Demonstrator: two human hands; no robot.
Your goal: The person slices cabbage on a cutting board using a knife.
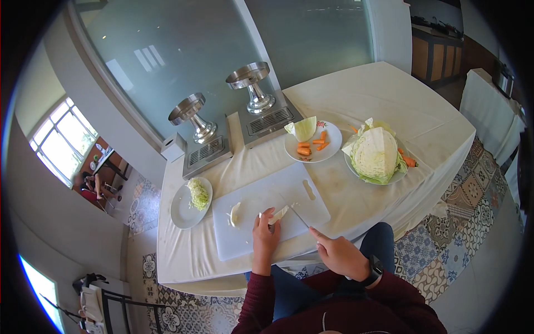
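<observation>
On the white cutting board (261, 189), my left hand (266, 234) holds a pale piece of cabbage (279, 214) with bent fingertips. My right hand (340, 254) is closed round the handle of a knife (299, 216), its index finger stretched towards the blade. The blade points up and left over the board, just right of the cabbage piece. Another cabbage piece (235, 214) lies on the board to the left, with small bits scattered about. Shredded cabbage (198, 195) sits on a white plate (181, 210) left of the board.
Behind the board, a plate (333, 146) holds carrot pieces (303, 149) and a cabbage wedge (303, 129). A large cabbage (375, 153) rests on a plate at the right, beside carrots (409, 160). Two metal stands (259, 100) (203, 129) stand behind. A seated person (95, 185) is far left.
</observation>
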